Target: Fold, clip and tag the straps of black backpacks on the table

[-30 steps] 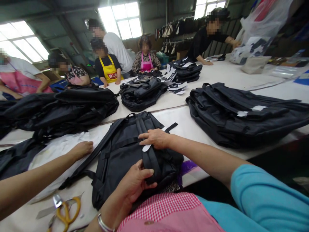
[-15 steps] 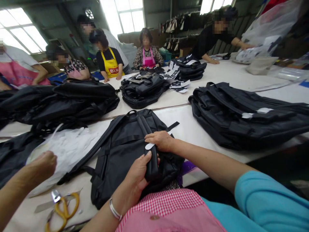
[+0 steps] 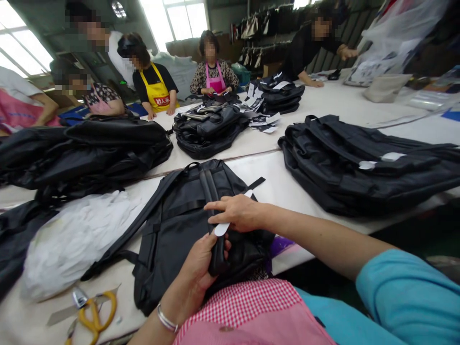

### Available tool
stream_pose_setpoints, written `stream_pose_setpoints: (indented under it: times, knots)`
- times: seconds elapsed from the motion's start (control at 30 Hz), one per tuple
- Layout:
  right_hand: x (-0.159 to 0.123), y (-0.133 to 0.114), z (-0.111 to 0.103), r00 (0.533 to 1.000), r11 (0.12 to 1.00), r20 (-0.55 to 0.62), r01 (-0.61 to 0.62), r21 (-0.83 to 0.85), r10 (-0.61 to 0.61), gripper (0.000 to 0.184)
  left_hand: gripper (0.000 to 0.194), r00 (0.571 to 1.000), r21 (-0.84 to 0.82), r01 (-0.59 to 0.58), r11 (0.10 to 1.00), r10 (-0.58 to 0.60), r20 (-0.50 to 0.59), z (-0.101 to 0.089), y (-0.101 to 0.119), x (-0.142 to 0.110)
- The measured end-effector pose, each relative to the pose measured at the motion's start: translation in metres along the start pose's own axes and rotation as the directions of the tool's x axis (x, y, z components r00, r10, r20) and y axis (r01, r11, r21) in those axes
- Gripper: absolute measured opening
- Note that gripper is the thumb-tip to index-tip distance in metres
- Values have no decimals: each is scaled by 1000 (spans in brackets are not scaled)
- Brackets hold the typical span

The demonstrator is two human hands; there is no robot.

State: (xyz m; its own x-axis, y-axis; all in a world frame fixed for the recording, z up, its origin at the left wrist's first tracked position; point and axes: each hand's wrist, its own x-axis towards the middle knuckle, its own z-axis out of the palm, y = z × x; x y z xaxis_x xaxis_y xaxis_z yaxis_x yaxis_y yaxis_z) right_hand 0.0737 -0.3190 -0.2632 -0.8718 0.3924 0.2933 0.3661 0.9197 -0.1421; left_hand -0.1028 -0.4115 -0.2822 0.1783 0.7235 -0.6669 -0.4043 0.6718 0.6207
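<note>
A black backpack (image 3: 179, 230) lies on the table in front of me, with its shoulder straps on top. My left hand (image 3: 196, 268) is closed around the lower part of one shoulder strap (image 3: 217, 254), thumb uppermost. A white round-ended tag (image 3: 222, 229) lies across this strap, just above my left thumb. My right hand (image 3: 239, 213) rests over the strap and tag, its index and middle fingers stretched out and apart. Part of the tag is hidden under that hand.
Left of the backpack are a heap of white plastic-like pieces (image 3: 79, 239) and yellow-handled scissors (image 3: 95, 314). Stacked black backpacks stand to the right (image 3: 359, 167), at the far left (image 3: 108, 153) and beyond (image 3: 212, 127). Several people work across the table (image 3: 316, 103).
My right hand has shifted slightly left and down, its fingers spreading over the strap. The tag has slid lower, close to my left thumb. Another person's hand has left the white heap.
</note>
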Motion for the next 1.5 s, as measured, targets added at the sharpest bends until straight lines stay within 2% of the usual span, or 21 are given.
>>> stream_pose_setpoints:
  times: [0.1, 0.2, 0.3, 0.37, 0.4, 0.43, 0.47, 0.53, 0.57, 0.6, 0.7, 0.77, 0.83, 0.97, 1.03, 1.13, 1.17, 1.23, 1.33, 1.4, 1.5]
  knots:
    - [10, 1, 19, 998, 996, 29, 62, -62, -60, 29, 15, 999, 80, -23, 997, 26, -45, 4, 1, -2]
    - [11, 8, 38, 999, 999, -20, 38, 0, -38, 26, 14, 992, 102, -73, 992, 83, -95, 6, 3, -2]
    - [7, 9, 39, 997, 984, -74, -14, 176, 28, 28, 16, 992, 107, -66, 992, 76, -97, 3, 4, -2]
    - [3, 8, 27, 982, 914, -132, -75, 398, 138, 28, 18, 993, 99, -76, 992, 84, -78, -2, 5, 0]
    - [2, 7, 19, 955, 836, -167, -122, 535, 247, 29, 19, 994, 84, -83, 993, 88, -65, -5, 5, 1]
    - [0, 7, 11, 905, 722, -193, -159, 673, 379, 32, 20, 995, 63, -83, 995, 86, -50, -8, 6, 3]
    - [-2, 7, 3, 834, 583, -198, -172, 794, 515, 37, 20, 996, 37, -76, 996, 77, -36, -10, 6, 4]
    - [-5, 8, -9, 663, 320, -151, -141, 937, 733, 48, 19, 999, -19, -45, 999, 45, -8, -13, 8, 4]
    - [-7, 8, -12, 594, 240, -116, -134, 962, 796, 52, 18, 999, -53, -32, 998, 32, 2, -14, 9, 3]
    - [-10, 7, -13, 546, 191, -78, -155, 969, 834, 55, 17, 1000, -87, -19, 996, 20, 14, -14, 10, 2]
    - [-17, -5, -10, 459, 72, 65, -274, 959, 886, 60, 16, 998, -180, 6, 984, 4, 55, -13, 13, -2]
    - [-19, -19, -5, 433, -26, 132, -242, 970, 891, 61, 15, 997, -211, 13, 977, 4, 82, -14, 14, -2]
    - [-18, -33, 0, 423, -98, 149, -142, 985, 894, 60, 18, 993, -208, 27, 978, -3, 115, -17, 13, 0]
    - [-13, -48, 13, 436, -196, 167, 22, 980, 885, 55, 29, 982, -189, 70, 979, -35, 185, -23, 9, 4]
    - [-12, -49, 21, 417, -195, 156, 53, 979, 895, 52, 29, 981, -208, 77, 975, -36, 192, -25, 9, 4]
    - [-13, -47, 27, 403, -156, 135, 19, 988, 905, 49, 28, 976, -216, 92, 972, -45, 215, -26, 11, 2]
    - [-14, -46, 27, 420, -151, 137, -1, 989, 897, 48, 26, 976, -222, 89, 971, -41, 212, -26, 11, 2]
    - [-14, -47, 23, 492, -166, 177, -65, 984, 853, 48, 21, 982, -249, 72, 966, -25, 186, -25, 12, 2]
    - [-14, -51, 14, 594, -199, 328, -274, 941, 734, 50, 18, 988, -268, 40, 963, 3, 158, -25, 13, 2]
    - [-14, -54, 8, 608, -174, 432, -436, 883, 667, 46, 21, 988, -251, 31, 968, 9, 154, -26, 14, 1]
    - [-12, -57, 1, 598, -34, 540, -651, 758, 592, 33, 22, 993, -210, -5, 978, 30, 114, -25, 15, -2]
